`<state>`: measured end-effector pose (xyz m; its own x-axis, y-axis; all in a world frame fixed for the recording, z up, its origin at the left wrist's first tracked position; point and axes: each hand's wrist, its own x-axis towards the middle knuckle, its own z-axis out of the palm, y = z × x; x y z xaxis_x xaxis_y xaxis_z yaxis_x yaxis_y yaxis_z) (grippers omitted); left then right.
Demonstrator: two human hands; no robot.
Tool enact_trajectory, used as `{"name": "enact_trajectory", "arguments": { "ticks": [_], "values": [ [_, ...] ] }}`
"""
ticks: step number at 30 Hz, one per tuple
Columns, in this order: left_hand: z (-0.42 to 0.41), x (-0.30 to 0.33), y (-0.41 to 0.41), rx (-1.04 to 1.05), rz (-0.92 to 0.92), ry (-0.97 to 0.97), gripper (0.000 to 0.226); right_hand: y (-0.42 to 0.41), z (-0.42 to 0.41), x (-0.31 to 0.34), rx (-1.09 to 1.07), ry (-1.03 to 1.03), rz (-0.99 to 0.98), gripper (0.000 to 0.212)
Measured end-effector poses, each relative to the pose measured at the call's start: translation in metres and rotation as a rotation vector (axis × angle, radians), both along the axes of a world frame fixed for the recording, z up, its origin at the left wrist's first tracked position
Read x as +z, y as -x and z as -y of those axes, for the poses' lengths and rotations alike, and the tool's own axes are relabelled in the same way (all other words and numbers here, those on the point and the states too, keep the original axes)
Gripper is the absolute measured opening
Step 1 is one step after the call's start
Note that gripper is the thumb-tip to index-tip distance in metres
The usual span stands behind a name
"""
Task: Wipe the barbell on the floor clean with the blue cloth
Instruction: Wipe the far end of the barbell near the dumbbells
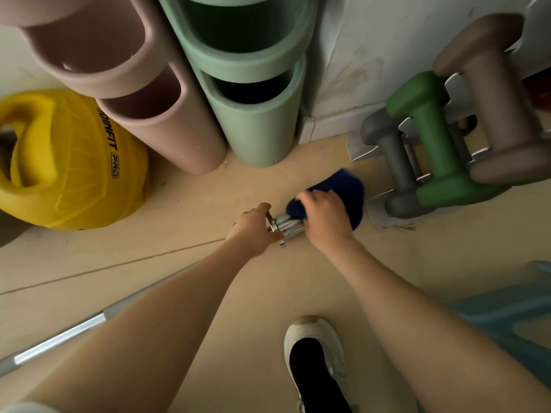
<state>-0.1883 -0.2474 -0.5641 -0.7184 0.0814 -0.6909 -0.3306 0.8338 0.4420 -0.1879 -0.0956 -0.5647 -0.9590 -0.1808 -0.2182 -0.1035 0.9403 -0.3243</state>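
Note:
A steel barbell lies slantwise on the tan floor, running from the lower left up to its chrome sleeve end in the middle. My left forearm hides much of the shaft. My left hand grips the bar at the collar of that sleeve. My right hand presses a dark blue cloth over the outer end of the sleeve, fingers wrapped around it.
A rack with grey, green and mauve dumbbells stands just right of the cloth. Mauve and green foam cylinders lean against the wall behind. A yellow weight ball sits at left. My white shoe is below, a pale blue stool at right.

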Motion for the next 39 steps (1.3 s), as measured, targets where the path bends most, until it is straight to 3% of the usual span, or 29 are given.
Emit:
{"name": "enact_trajectory", "arguments": {
  "ticks": [4,7,11,15,20,25,29,35,39],
  "values": [
    [0.000,-0.001,-0.005,-0.018,-0.045,0.000,0.076,-0.014,0.024,0.003,0.155,0.074,0.088,0.032],
    [-0.002,0.002,-0.008,-0.078,-0.078,0.027,0.081,-0.009,0.006,0.005,0.253,0.017,0.137,0.037],
    [-0.003,0.003,-0.013,-0.192,-0.133,0.095,0.085,-0.008,-0.009,0.001,0.007,-0.051,0.046,0.030],
    [-0.005,0.002,-0.021,-0.180,-0.126,0.123,0.084,-0.015,0.014,0.001,0.132,0.028,0.199,0.032],
    [-0.008,-0.001,-0.022,-0.198,-0.047,0.136,0.066,-0.012,0.002,0.004,-0.123,0.017,0.090,0.030],
    [-0.007,-0.003,-0.017,-0.205,-0.025,0.128,0.058,-0.018,0.013,0.003,0.087,0.114,0.203,0.036],
    [-0.005,-0.002,-0.011,-0.211,0.013,0.136,0.058,-0.004,-0.006,0.000,0.145,0.104,0.162,0.039],
    [0.003,-0.003,-0.005,-0.059,0.050,0.041,0.084,0.019,-0.051,-0.012,-0.088,-0.061,-0.055,0.030],
    [0.005,-0.006,-0.002,0.050,0.060,-0.013,0.089,0.010,-0.040,-0.017,-0.364,0.028,-0.108,0.031]
  ]
}}
